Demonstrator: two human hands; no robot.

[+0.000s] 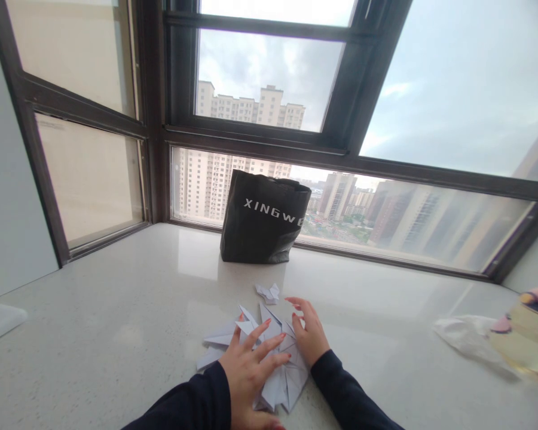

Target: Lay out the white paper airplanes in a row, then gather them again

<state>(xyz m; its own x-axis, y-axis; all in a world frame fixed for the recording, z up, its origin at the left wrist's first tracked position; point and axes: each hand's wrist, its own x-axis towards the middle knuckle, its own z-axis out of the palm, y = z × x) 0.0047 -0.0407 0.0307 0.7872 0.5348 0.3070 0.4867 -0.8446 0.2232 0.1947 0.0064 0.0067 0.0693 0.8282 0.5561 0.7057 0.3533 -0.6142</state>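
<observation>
**Folded paper best steadied with a light, spread left hand**

At the far left, a white item (2, 322) is seen on the pale, speckled sill (116, 310), well apart from the work. Near the middle, the left hand (251, 373) is laid palm down over the folded white papers (275, 385), its fingers fanned and its grip open. Nothing is seen pinched in it. Pressure is best shared across all the fingers, since pointed flaps could be bent or creased if weight were put on one tip. Long nails are best held nearly level with the paper, so that edges are not snagged.

The papers are overlapped, with points turned several ways; how many there are cannot be told. Their layers are better eased than dragged, as one fold might be caught under another. Behind them a black bag (264, 224) is stood upright by the window, and between bag and papers a small folded piece (270, 293) is found, apart from the bag. It could easily be brushed aside by a careless fingertip.

On the right edge of the papers, the right hand (311, 337) is held with its fingers loosely bent and its grip open; whether the paper is touched by it cannot be told for certain. Light fingertip contact is called for there. Farther right, a crumpled wrapper (470, 340) is seen beside a printed package (526, 328).
</observation>
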